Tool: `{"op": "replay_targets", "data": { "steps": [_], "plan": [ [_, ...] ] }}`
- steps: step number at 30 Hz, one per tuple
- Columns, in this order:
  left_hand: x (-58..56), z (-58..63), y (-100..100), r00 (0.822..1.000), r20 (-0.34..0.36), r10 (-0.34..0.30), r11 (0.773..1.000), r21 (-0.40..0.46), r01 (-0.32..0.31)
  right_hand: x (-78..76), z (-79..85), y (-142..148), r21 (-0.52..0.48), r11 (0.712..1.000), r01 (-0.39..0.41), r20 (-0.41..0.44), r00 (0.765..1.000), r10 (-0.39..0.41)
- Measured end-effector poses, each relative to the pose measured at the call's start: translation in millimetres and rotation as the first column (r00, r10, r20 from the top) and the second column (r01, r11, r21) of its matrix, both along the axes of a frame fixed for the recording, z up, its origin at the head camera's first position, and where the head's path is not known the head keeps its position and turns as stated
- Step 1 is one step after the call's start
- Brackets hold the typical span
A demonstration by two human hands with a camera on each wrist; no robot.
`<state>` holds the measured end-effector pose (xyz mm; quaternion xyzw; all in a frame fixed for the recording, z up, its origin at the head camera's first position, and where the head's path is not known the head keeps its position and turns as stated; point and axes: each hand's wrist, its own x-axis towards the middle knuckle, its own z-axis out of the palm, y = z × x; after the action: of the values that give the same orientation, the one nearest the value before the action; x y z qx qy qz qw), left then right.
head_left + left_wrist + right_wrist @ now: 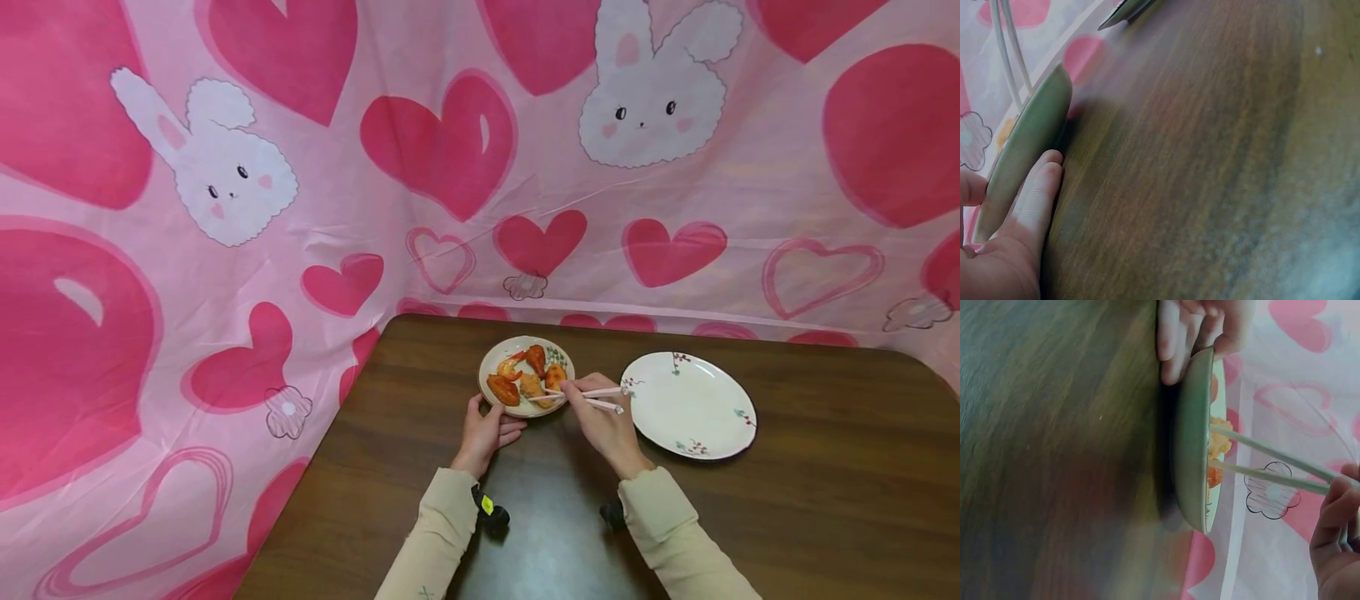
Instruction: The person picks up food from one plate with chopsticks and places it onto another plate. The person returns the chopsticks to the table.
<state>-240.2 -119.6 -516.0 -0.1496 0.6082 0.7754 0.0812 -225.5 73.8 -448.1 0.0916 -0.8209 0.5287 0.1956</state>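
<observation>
In the head view a small round plate [489, 363] carries several pieces of food, among them a drumstick [536, 359], a shrimp [511, 367], a chicken wing [503, 389] and a pale fried piece [531, 386]. My left hand [483, 433] grips the plate's near-left edge, thumb at the rim and fingers under it, as the left wrist view also shows. A pair of light chopsticks [600, 392] is held in my right hand [606, 423]. Their tips reach over the plate, one on each side of the pale fried piece [1219, 440]; whether they press it is unclear.
Right of the small plate lies a larger oval white plate [688, 406] with sprig patterns and no food on it. Both rest on a dark wooden table [847, 467]. A pink cloth [450, 250] with hearts and rabbits hangs behind and at the left.
</observation>
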Motion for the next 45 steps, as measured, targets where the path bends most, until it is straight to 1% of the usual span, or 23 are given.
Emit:
{"op": "replay_targets", "data": {
  "steps": [3,5,7,9,11,13,16,18,20,25,28,34,41,43,45],
  "plan": [
    [0.4,0.3,0.0,1.000,0.004,0.006,1.000,-0.005,-0.006,0.0,-1.7,-0.3,0.036,0.998,-0.045,-0.011,0.999,0.046],
    [0.6,-0.2,0.3,1.000,0.005,0.006,1.000,-0.011,-0.006,1.2,-4.1,-0.4,0.067,0.995,-0.071,-0.057,0.996,0.075],
    [1.0,-0.2,0.7,1.000,0.005,0.006,1.000,-0.016,-0.006,2.6,-6.6,-0.5,0.084,0.992,-0.093,-0.123,0.987,0.103],
    [1.4,0.5,1.2,1.000,0.003,0.006,1.000,-0.021,-0.006,3.6,-9.1,-0.3,0.092,0.991,-0.098,-0.176,0.978,0.113],
    [1.4,1.2,1.5,1.000,0.001,0.007,1.000,-0.021,-0.007,4.0,-10.7,0.2,0.072,0.993,-0.092,-0.197,0.975,0.104],
    [1.5,1.6,1.6,1.000,-0.003,0.007,1.000,-0.018,-0.007,3.5,-12.5,1.0,0.037,0.997,-0.073,-0.181,0.980,0.079],
    [1.3,1.5,1.7,1.000,-0.004,0.006,1.000,-0.012,-0.006,4.2,-14.0,2.8,-0.017,0.999,-0.038,-0.130,0.991,0.036],
    [1.1,0.9,1.6,1.000,-0.002,0.004,1.000,-0.010,-0.004,4.9,-14.9,4.0,-0.031,0.999,-0.022,-0.107,0.994,0.019],
    [0.9,0.7,1.6,1.000,-0.001,0.005,1.000,-0.009,-0.005,5.8,-15.1,4.8,-0.024,1.000,-0.013,-0.113,0.993,0.010],
    [1.0,1.0,1.5,1.000,-0.005,0.010,1.000,-0.011,-0.010,6.4,-16.5,5.4,0.010,1.000,-0.013,-0.186,0.982,0.014],
    [1.0,1.1,1.2,1.000,-0.002,0.008,1.000,-0.013,-0.008,7.3,-17.0,5.6,0.015,1.000,-0.017,-0.204,0.979,0.020],
    [1.8,1.5,0.8,1.000,-0.002,0.007,1.000,-0.015,-0.007,9.6,-16.1,5.8,0.003,1.000,-0.031,-0.194,0.981,0.031],
    [1.6,1.1,0.9,1.000,-0.008,0.010,1.000,-0.013,-0.010,10.5,-16.1,5.8,-0.009,0.999,-0.040,-0.212,0.977,0.037],
    [0.9,0.7,0.9,1.000,-0.008,0.010,1.000,-0.014,-0.010,10.0,-14.6,6.1,0.007,0.999,-0.034,-0.194,0.980,0.035],
    [0.1,0.3,0.8,1.000,-0.008,0.010,1.000,-0.015,-0.010,9.1,-11.0,6.5,0.029,0.999,-0.036,-0.148,0.988,0.040]
  ]
}}
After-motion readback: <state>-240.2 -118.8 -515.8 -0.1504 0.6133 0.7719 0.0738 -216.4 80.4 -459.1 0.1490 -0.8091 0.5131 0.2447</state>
